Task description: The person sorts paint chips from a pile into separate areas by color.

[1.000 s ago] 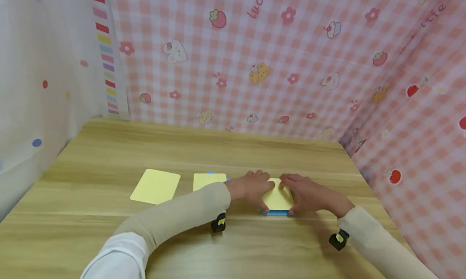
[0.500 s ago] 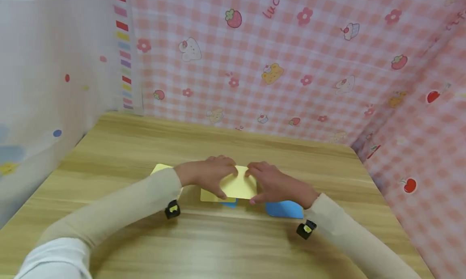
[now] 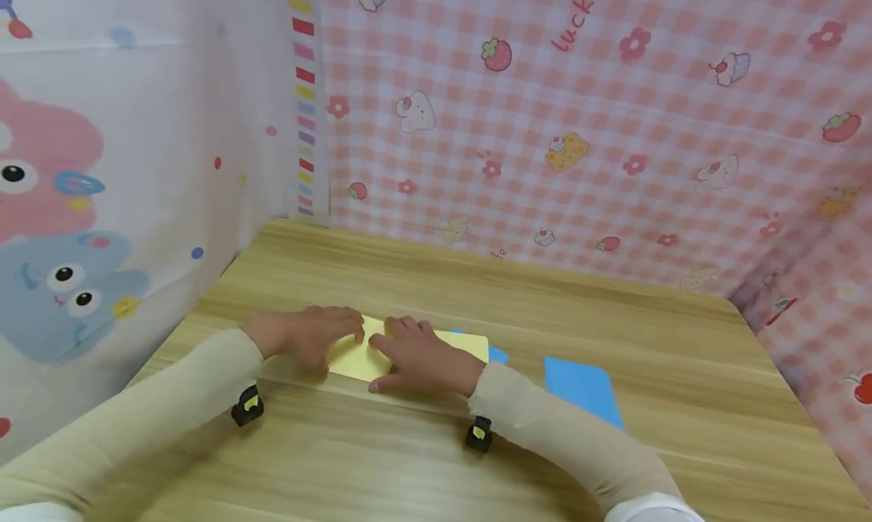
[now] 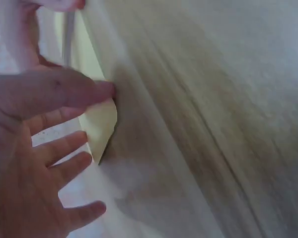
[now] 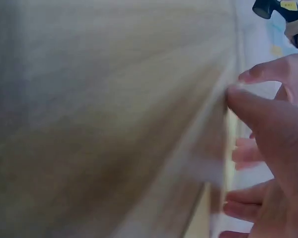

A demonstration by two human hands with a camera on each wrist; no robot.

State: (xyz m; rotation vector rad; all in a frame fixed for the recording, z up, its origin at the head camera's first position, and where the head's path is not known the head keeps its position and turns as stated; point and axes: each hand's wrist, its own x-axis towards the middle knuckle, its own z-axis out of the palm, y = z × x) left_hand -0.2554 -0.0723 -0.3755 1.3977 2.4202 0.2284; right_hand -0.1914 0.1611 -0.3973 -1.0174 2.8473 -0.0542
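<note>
In the head view a yellow card is between my two hands at the left of the wooden table. My left hand grips its left side, and my right hand grips its right side. From the left wrist, the thumb and fingers pinch the card close over the wood. The right wrist view shows my right thumb at the card's thin edge. A second yellow card lies partly behind my right hand, over a blue card. The other yellow card at the left is hidden.
Another blue card lies to the right, partly covered by my right sleeve. A pink checked cloth hangs behind the table, and a white printed cloth hangs at the left.
Both hands have lifted the yellow card off the right blue card and carried it left, past the middle card. The right blue card is now uncovered. The head view has turned left.
</note>
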